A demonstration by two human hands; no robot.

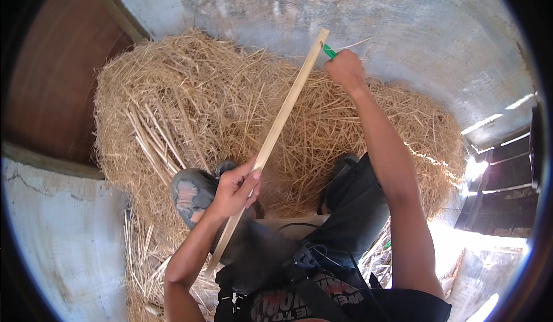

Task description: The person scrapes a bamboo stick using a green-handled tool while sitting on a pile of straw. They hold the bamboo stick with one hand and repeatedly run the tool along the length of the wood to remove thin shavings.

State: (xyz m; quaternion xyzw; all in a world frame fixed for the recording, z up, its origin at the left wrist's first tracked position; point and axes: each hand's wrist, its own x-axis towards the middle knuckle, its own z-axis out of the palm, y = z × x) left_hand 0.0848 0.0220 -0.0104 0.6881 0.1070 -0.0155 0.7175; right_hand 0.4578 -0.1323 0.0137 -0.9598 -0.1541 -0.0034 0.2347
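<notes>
A long, flat, pale wooden slat [288,103] slants from low beside my lap up to the far wall. My left hand [237,188] is closed around its lower half, thumb on top. Near the slat's far end, my right hand [346,68] grips a small green knife [329,51], mostly hidden in the fist. The knife's tip meets the slat's right edge or lies very close to it; its blade is too small to make out. A thin pale sliver [362,42] sticks out to the right above my right hand.
Loose straw [213,91] is heaped ahead and around my legs. Several thin pale sticks [154,137] lie on it at the left. A bare grey wall [391,16] rises beyond, with a brown panel [63,80] on the left and dark slats [507,178] on the right.
</notes>
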